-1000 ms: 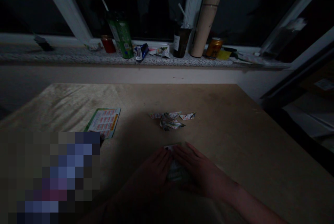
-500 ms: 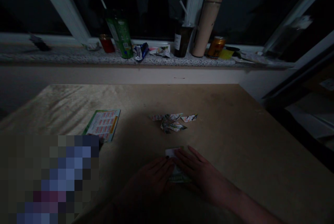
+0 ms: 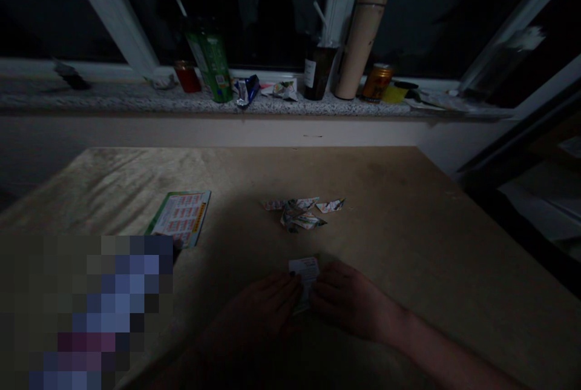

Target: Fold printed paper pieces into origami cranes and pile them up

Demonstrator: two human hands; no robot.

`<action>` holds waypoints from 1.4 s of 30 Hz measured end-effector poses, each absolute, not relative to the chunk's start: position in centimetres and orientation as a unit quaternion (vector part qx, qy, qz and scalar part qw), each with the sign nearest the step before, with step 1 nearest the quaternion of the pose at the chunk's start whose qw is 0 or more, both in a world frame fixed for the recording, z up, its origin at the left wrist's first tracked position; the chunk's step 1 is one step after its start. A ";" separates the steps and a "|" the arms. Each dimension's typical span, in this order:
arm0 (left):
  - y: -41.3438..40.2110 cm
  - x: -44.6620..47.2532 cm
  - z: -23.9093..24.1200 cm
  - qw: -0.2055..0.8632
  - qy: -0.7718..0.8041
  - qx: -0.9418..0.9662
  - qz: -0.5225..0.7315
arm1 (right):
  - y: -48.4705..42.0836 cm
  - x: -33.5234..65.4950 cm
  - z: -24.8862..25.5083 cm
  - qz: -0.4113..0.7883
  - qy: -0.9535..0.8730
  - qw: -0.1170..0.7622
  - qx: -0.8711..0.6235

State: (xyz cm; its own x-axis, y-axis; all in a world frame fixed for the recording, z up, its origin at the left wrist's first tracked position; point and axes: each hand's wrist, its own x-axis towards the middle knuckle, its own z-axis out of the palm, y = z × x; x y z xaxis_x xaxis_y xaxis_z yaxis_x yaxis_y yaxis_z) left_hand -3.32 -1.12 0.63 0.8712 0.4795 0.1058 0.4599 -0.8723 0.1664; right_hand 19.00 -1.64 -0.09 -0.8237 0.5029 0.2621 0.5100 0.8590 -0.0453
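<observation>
A small printed sheet of paper (image 3: pixel 306 270) lies on the table in front of me, its upper part showing white with faint text. My left hand (image 3: pixel 272 300) rests on its left side, fingers stretched out and lying flat. At the sheet's right edge, my right hand (image 3: pixel 342 296) has its fingers curled in, gripping that edge; the fingertips are partly hidden. Just beyond sit several folded printed paper pieces (image 3: pixel 297 213), pointed and loosely grouped. The lower part of the sheet is dark and partly covered by my hands.
A stack of printed cards or leaflets (image 3: pixel 181 215) lies at the left of the table (image 3: pixel 385 232), near a blurred-out patch. On the stone windowsill (image 3: pixel 272 106) stand a green cup (image 3: pixel 213 69), a dark cup (image 3: pixel 318 75), a tall pink flask (image 3: pixel 361 45) and a gold can (image 3: pixel 377 82).
My right hand has drawn back to the right off the sheet, and its fingers have gone from stretched out to curled. More of the white paper shows. My left hand has hardly moved.
</observation>
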 end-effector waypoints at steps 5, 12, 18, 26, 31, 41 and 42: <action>-0.9 -5.0 1.0 0.121 0.225 0.967 0.018 | -1.2 18.8 0.0 0.009 -0.952 0.165 -0.256; -0.6 -6.0 0.6 0.156 0.260 0.953 0.008 | -0.4 19.1 0.9 0.064 -0.925 0.209 -0.311; -0.7 -5.9 0.8 0.135 0.259 0.956 0.001 | 0.7 19.2 1.2 0.083 -0.911 0.198 -0.354; -0.8 -6.1 0.3 0.102 0.248 0.963 0.007 | 1.6 18.5 0.4 0.074 -0.891 0.173 -0.413; -0.7 -5.9 0.8 0.086 0.257 0.963 0.003 | 1.7 18.1 -0.3 0.038 -0.871 0.152 -0.466; -0.9 -5.8 0.8 0.071 0.251 0.965 0.010 | 1.6 17.7 -0.9 0.033 -0.861 0.139 -0.488; -0.9 -5.8 0.7 0.075 0.246 0.966 0.008 | 1.6 17.7 -0.9 0.037 -0.860 0.141 -0.490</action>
